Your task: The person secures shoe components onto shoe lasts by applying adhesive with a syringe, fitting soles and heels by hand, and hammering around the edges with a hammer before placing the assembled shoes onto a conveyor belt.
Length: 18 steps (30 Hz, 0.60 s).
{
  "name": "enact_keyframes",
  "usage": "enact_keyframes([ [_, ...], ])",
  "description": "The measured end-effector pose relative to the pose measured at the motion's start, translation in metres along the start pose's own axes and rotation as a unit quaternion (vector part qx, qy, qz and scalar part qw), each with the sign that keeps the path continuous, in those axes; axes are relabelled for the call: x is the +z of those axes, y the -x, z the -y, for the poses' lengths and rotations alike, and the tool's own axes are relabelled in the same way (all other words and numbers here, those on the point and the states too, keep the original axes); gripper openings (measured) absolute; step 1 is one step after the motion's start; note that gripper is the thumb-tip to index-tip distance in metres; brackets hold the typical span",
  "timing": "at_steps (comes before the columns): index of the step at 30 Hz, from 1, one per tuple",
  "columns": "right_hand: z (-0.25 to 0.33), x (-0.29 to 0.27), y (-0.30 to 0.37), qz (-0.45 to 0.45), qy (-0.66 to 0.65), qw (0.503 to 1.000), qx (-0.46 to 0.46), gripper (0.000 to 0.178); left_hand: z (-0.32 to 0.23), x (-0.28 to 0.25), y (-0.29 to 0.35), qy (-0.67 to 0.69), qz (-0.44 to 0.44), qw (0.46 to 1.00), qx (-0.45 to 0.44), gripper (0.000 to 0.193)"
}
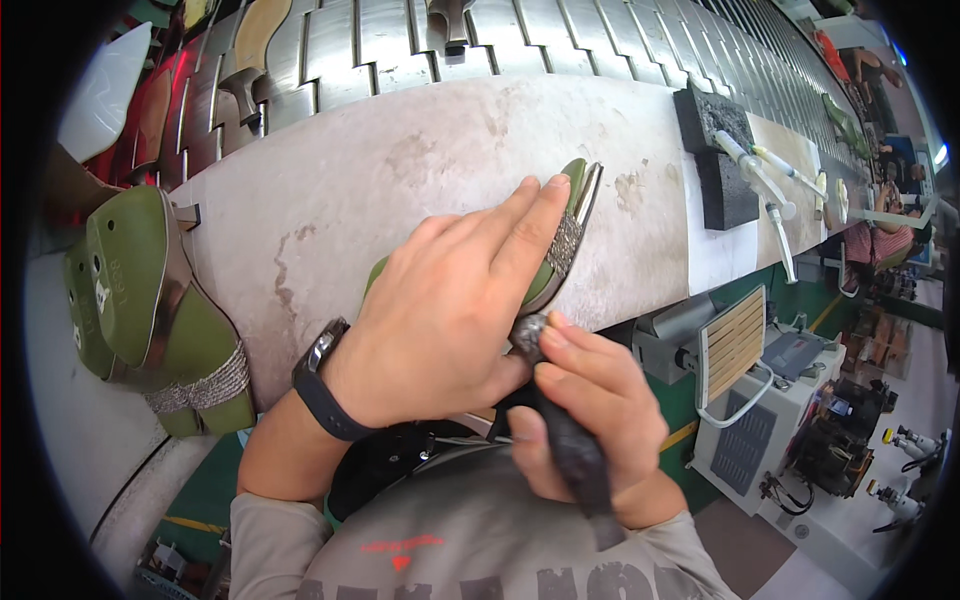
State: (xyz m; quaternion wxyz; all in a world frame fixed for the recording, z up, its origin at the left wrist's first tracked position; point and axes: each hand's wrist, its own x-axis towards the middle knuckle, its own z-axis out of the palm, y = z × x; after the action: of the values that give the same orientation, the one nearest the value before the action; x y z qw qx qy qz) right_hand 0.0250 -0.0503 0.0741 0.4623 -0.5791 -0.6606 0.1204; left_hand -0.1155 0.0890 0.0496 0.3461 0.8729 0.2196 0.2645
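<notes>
My left hand point(450, 290) lies over a sandal on a green shoe last point(565, 245), its fingers stretched along the side and gripping it against the workbench. A sparkly braided strap and a shiny sole edge show past the fingertips; the hand hides most of the rest. Just below, my right hand point(600, 410) is closed around a dark tool point(572, 440) with a rounded, worn head. That head is close beside the lower edge of the sandal, and whether they touch I cannot tell. The tool's other end points down toward my shirt.
On the left stands a pair of green lasts point(130, 280) with sparkly straps. Beyond the pale bench top point(330, 200) runs a slatted metal conveyor point(400, 40) carrying shoe parts. Black foam blocks point(725, 175) and syringe-like applicators point(765, 180) lie at right, near a machine point(750, 400).
</notes>
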Motion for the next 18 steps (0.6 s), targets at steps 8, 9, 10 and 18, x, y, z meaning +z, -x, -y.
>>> enact_keyframes([
  [8, -0.005, -0.006, 0.002, -0.001, -0.034, 0.999, -0.030, 0.035, 0.016, -0.028, 0.031, 0.059, 0.032, 0.998, -0.017, 0.079],
  [9, -0.007, -0.005, 0.000, -0.020, -0.011, 0.998, -0.051, 0.035, 0.020, -0.027, 0.037, 0.066, -0.003, 0.995, -0.073, 0.065],
  [10, -0.013, 0.001, 0.002, -0.027, 0.000, 0.998, -0.056, 0.037, 0.020, -0.020, 0.036, 0.008, -0.012, 0.999, -0.051, 0.042],
  [18, -0.004, 0.016, 0.014, 0.042, -0.102, 0.994, -0.007, 0.038, 0.023, -0.017, 0.036, 0.038, -0.031, 0.997, -0.058, 0.037],
])
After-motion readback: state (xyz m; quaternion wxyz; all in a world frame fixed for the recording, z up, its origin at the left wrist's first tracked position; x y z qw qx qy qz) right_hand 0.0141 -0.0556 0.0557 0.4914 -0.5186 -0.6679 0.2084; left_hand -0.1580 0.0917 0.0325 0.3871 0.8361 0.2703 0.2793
